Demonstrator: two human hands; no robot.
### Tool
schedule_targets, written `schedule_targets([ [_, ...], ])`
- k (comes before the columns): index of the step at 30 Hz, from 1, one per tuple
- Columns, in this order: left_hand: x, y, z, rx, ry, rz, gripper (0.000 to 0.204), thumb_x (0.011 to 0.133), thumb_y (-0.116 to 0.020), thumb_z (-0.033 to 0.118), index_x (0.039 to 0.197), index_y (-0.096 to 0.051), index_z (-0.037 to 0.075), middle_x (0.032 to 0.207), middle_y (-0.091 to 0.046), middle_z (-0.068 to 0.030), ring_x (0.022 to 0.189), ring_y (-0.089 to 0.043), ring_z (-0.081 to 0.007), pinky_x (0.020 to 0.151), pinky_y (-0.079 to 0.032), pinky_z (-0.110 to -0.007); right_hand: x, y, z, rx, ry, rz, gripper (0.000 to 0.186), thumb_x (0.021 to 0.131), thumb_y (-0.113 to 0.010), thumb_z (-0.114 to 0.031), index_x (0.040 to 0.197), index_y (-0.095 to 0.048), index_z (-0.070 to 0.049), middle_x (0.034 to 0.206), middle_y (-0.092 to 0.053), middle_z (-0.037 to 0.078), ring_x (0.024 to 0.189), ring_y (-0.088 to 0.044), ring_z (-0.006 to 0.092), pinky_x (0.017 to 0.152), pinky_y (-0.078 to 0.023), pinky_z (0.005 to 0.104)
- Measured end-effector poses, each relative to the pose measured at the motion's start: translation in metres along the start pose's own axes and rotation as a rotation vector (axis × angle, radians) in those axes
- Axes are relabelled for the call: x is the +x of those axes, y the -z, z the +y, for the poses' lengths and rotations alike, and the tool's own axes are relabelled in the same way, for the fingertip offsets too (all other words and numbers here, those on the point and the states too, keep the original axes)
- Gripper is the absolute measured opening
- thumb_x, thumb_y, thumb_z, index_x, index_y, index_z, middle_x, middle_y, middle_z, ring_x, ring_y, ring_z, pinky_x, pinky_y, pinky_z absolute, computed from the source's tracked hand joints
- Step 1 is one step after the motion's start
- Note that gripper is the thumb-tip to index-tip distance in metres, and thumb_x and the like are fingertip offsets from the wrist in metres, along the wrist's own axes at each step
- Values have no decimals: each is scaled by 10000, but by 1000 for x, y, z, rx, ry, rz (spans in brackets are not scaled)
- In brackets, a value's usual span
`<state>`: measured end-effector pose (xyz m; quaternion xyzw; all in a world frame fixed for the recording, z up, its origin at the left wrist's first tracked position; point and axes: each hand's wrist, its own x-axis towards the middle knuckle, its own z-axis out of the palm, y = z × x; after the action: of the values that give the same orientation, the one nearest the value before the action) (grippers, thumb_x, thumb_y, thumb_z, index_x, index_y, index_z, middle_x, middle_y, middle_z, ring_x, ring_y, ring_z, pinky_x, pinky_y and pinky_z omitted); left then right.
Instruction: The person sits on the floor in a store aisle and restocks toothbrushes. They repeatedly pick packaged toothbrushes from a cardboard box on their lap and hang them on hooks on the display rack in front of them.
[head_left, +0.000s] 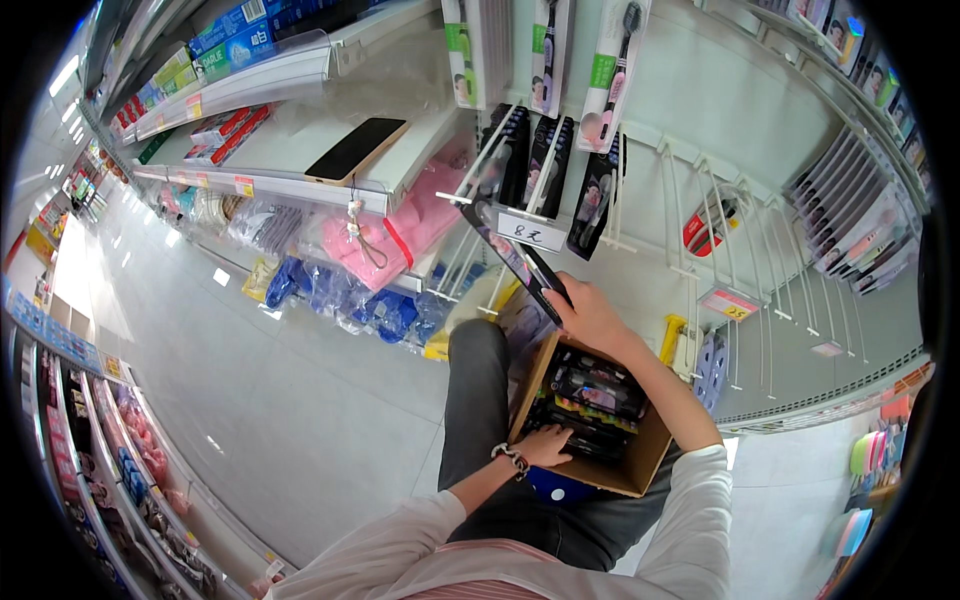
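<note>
My right hand (592,312) is closed round the lower end of a black toothbrush pack (522,262). The pack slants up and left, its top end by the hook under the small white price card (531,232). On my lap sits a cardboard box (655,455), filled with several dark toothbrush packs (600,393) lying flat. Inside its near left corner, my left hand (543,446) lies over the packs with its fingers stretched out; the fingertips are partly lost against the dark packs. Rows of black toothbrush packs (545,170) hang on hooks just above the card.
Long bare hooks (700,215) stick out of the panel to the right, with one red pack (708,222) among them. A phone (357,150) with a strap lies on the left shelf (290,175). Below are pink (400,235) and blue bagged goods (390,318).
</note>
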<state>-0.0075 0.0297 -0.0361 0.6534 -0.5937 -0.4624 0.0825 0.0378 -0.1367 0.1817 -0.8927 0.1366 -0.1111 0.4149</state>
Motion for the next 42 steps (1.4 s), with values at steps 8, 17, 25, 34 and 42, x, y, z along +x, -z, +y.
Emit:
schedule_targets([
  [8, 18, -8, -10, 160, 233, -147, 648, 885, -524, 371, 1393, -268, 61, 1460, -166, -244, 1310, -232, -453, 1018, -297, -549, 7, -2, 20, 55, -6, 73, 267, 923, -494, -233, 950, -521, 31, 560, -577, 177, 489, -614, 278, 506, -475, 382],
  [17, 21, -25, -19, 346, 150, 473, 400, 708, -608, 48, 1105, -558, 52, 1243, -430, -177, 1123, -434, -337, 857, -392, -460, 27, 0, 20, 89, 15, 177, 274, 922, -496, -226, 995, -525, 36, 589, -593, 179, 469, -615, 256, 473, -475, 356],
  [25, 26, -30, -22, 395, 245, 341, 319, 743, -623, 102, 1054, -588, 37, 1136, -523, -122, 1094, -451, -297, 871, -409, -452, 65, -16, 66, 272, -185, 215, 394, 924, -492, -319, 1112, -494, 27, 735, -622, 168, 538, -649, 217, 452, -498, 309],
  [34, 27, -32, -29, 466, 164, 354, 213, 795, -520, 81, 968, -610, -4, 880, -644, -159, 867, -617, -306, 709, -472, -457, 122, -42, 126, 666, -472, 57, 682, 860, -547, -493, 1231, -411, 63, 1000, -587, 182, 674, -670, 248, 553, -575, 320],
  [42, 29, -32, -32, 359, 6, 371, 326, 733, -563, 65, 1037, -507, -39, 734, -644, -198, 679, -643, -344, 577, -508, -453, 27, 0, 135, 557, -365, 103, 468, 873, -579, -134, 1278, -356, -63, 1015, -570, 117, 789, -649, 220, 654, -548, 335],
])
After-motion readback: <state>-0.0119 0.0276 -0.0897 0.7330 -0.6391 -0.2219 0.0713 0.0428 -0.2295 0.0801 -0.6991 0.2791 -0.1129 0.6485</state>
